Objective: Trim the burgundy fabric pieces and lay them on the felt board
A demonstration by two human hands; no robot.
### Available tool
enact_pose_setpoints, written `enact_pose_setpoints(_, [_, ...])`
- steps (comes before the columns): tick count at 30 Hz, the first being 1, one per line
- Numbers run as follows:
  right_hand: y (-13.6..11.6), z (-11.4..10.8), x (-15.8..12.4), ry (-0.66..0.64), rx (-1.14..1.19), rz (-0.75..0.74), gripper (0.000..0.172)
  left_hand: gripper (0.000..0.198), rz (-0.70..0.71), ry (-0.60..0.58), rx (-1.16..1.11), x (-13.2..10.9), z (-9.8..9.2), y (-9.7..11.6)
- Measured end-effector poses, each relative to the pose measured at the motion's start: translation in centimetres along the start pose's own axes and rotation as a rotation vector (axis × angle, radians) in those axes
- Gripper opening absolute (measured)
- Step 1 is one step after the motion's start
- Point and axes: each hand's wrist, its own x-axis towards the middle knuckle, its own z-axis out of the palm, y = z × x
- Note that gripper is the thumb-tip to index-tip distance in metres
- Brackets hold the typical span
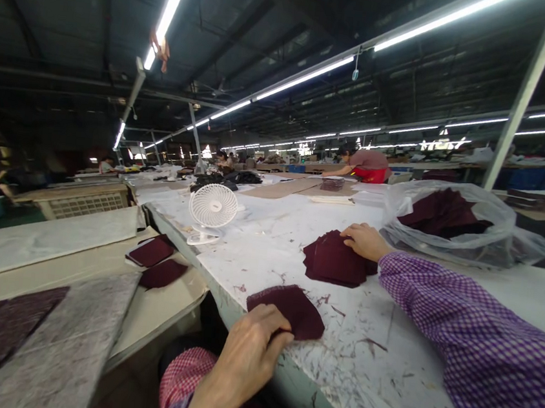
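Observation:
My left hand (247,351) grips the near edge of a single dark maroon fabric piece (291,308) lying at the front edge of the white worktable (381,371). Its fingers are curled over the cloth. My right hand (365,240), in a purple checked sleeve, rests on top of a stack of maroon fabric pieces (332,259) farther back on the table, fingers bent down onto the pile.
A clear plastic bag (468,241) holding more maroon pieces lies at the right. A small white fan (212,209) stands on the table's left edge. Two maroon pieces (153,251) lie on a lower side table. A person in red (367,165) bends over the table far back.

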Motion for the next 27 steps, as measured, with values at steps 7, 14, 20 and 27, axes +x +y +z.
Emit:
enact_pose_setpoints(7, [-3.5,2.9,0.8,-0.079,-0.024,-0.187,0.036,0.030,0.004,-0.079,-0.045,1.1,-1.2,-0.3])
enact_pose_setpoints(14, [-4.7,3.0,2.0,-0.172,-0.004,-0.166,0.043,0.017,-0.177,0.162,0.234,4.6,0.7,-5.0])
enact_pose_setpoints(20, [-6.4,-0.2,0.2,-0.206,0.233,-0.268,0.038,0.007,-0.255,0.049,0.068,5.9,1.1,-5.1])
enact_pose_setpoints(27, [-11.6,-2.0,-4.1,-0.536,0.857,-0.360,0.060,0.010,-0.288,0.023,-0.466,6.1,-0.1,-4.0])
